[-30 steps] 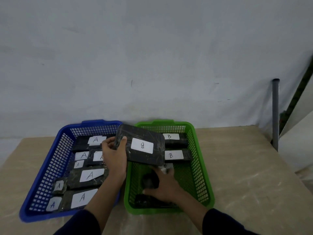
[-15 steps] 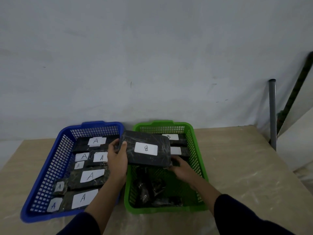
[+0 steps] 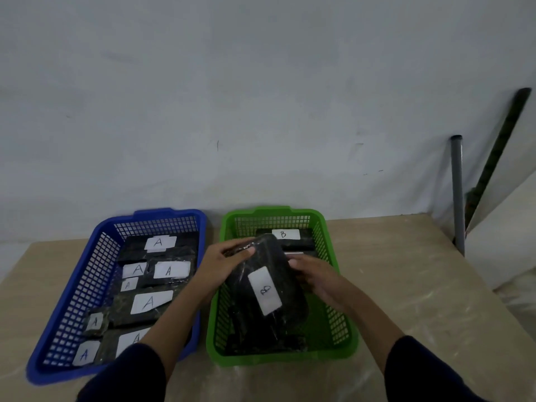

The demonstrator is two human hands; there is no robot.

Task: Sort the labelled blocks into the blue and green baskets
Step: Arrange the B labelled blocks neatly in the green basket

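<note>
Your left hand [image 3: 224,266] and right hand [image 3: 314,275] both grip the far end of the B block [image 3: 265,288], tilted over the green basket [image 3: 336,348]. It looks stiff and film-wrapped, probably slippery; keep hold at the edges.

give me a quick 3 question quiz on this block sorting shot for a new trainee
1. True or false: the large block held by both hands is over the blue basket.
2. Multiple choice: what letter is on the labels of the blocks in the blue basket? (a) A (b) B (c) C
3. Fill in: the block label at the far end of the green basket reads ___.

Key:
1. False. The left hand and right hand hold it over the green basket.
2. (a) A, as on the far block label.
3. B, on the far label.
</note>
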